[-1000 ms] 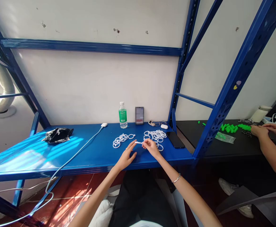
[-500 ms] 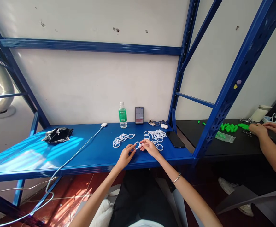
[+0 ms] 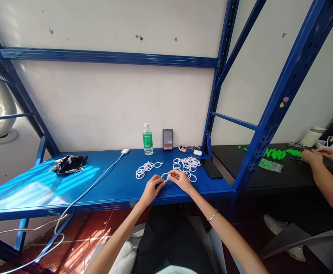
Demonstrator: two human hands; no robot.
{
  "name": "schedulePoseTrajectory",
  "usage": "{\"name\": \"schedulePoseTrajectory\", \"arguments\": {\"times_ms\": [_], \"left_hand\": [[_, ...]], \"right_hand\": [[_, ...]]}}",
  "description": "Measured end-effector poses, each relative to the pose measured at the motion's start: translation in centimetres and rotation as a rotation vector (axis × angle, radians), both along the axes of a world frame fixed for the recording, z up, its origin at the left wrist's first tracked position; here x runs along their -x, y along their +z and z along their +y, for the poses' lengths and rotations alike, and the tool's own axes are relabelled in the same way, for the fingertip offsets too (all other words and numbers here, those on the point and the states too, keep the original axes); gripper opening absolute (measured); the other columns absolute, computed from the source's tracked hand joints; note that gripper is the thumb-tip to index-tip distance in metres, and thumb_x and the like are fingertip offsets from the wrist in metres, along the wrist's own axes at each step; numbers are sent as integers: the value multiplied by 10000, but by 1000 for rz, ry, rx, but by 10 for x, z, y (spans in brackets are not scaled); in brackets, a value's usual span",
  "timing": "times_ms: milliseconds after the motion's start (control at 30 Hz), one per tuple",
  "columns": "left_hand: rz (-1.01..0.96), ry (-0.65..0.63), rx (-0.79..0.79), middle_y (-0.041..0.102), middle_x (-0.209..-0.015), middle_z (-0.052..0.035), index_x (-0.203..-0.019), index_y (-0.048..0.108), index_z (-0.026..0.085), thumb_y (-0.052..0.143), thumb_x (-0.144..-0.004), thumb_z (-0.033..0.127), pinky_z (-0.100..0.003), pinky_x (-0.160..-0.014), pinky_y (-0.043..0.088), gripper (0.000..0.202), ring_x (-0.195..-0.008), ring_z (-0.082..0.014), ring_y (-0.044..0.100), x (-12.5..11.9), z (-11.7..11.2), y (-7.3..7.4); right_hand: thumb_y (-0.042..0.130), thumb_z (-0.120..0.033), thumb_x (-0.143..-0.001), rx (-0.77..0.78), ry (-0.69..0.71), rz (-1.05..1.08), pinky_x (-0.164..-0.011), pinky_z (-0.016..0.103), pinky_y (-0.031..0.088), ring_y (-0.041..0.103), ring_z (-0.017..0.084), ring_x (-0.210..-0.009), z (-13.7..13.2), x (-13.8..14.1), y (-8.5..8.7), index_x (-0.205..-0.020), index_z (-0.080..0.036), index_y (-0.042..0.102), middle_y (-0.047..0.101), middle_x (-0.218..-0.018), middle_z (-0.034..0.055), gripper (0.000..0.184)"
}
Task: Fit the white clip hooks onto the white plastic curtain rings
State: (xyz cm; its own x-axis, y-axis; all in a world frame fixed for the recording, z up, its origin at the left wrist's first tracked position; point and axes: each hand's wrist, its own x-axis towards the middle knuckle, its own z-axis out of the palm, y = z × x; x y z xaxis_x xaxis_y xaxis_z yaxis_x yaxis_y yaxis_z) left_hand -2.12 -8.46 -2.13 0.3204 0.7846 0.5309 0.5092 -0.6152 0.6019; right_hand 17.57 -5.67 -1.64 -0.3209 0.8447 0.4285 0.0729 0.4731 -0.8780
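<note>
A pale wall (image 3: 120,102) backs the blue tabletop (image 3: 106,188), which carries a heap of white rings (image 3: 190,163) at right and a smaller cluster (image 3: 148,166) at left. The left hand (image 3: 152,189), loosely spread a second ago, now pinches a single ring (image 3: 164,174) opposite the right hand (image 3: 182,180) — both hands' fingers closed on it — so the ring between them seems better steadied.

One bottle (image 3: 147,140), one flat phone (image 3: 211,169), one black bag (image 3: 69,164) and one held ring (image 3: 163,174) are counted; piled rings (image 3: 194,161) cannot be counted.

Left hand (image 3: 152,188) now on ring (image 3: 164,174)
</note>
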Motion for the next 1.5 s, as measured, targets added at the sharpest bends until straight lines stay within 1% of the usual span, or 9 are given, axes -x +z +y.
{"name": "schedulePoseTrajectory", "arguments": {"times_ms": [100, 200, 333, 467, 600, 733, 900, 1133, 1500], "left_hand": [[5, 12, -18, 614, -979, -65, -940, 681, 197, 499, -928, 401, -286, -754, 521, 274, -834, -175, 636, 0, 0, 1], [20, 15, -53, 607, -1043, -75, -945, 679, 204, 492, -934, 373, -295, -790, 532, 252, -909, -188, 642, 0, -1, 2], [95, 45, -113, 581, -1168, -92, -979, 671, 217, 474, -945, 354, -342, -838, 542, 242, -990, -215, 636, 0, -1, 0], [184, 85, -187, 573, -1225, -91, -1004, 669, 233, 447, -955, 347, -356, -841, 562, 254, -1057, -238, 628, 1, 0, 0], [273, 101, -265, 576, -1219, -97, -1015, 664, 227, 407, -972, 340, -350, -829, 572, 285, -1036, -232, 640, 3, 1, 2], [300, 110, -306, 583, -1189, -103, -1000, 665, 216, 396, -975, 331, -337, -811, 574, 293, -993, -220, 649, 3, 1, 3], [316, 116, -315, 586, -1180, -98, -984, 655, 217, 388, -977, 325, -331, -802, 573, 288, -984, -213, 649, 4, 1, 3], [289, 124, -285, 578, -1211, -101, -983, 647, 221, 404, -976, 332, -331, -823, 569, 268, -1030, -220, 643, 6, 2, 3], [285, 97, -245, 576, -1213, -91, -988, 647, 225, 373, -981, 356, -312, -814, 562, 304, -1008, -207, 646, 6, -1, 5]], "right_hand": [[682, -392, -819, -22, -30, -11, -808, 335, 551, 682, 201, -861, 0, 0, 1, -963, -208, 692, 707, -922, 50, 234], [674, -371, -827, -54, -61, -25, -798, 335, 547, 681, 200, -844, -2, 0, 4, -948, -206, 696, 709, -911, 48, 206], [655, -337, -841, -101, -108, -46, -782, 336, 533, 674, 197, -823, -6, 1, 8, -927, -207, 706, 713, -896, 43, 163], [643, -308, -849, -138, -151, -61, -759, 332, 518, 669, 199, -827, -7, 0, 10, -905, -208, 705, 715, -890, 44, 129], [635, -303, -855, -165, -166, -70, -746, 325, 514, 666, 198, -835, -9, 1, 11, -892, -212, 701, 714, -889, 42, 118], [643, -303, -849, -182, -171, -78, -740, 326, 516, 664, 197, -816, -10, 2, 11, -892, -214, 699, 713, -881, 40, 114], [648, -325, -847, -195, -177, -70, -750, 330, 537, 665, 192, -791, -10, 2, 12, -895, -213, 694, 712, -875, 41, 131], [655, -386, -844, -212, -202, -74, -743, 329, 555, 672, 195, -783, -10, 2, 12, -925, -213, 692, 716, -883, 50, 195], [626, -452, -864, -266, -262, -111, -663, 324, 518, 641, 195, -705, -8, 2, 8, -794, -203, 670, 688, -776, 53, 262]]}}
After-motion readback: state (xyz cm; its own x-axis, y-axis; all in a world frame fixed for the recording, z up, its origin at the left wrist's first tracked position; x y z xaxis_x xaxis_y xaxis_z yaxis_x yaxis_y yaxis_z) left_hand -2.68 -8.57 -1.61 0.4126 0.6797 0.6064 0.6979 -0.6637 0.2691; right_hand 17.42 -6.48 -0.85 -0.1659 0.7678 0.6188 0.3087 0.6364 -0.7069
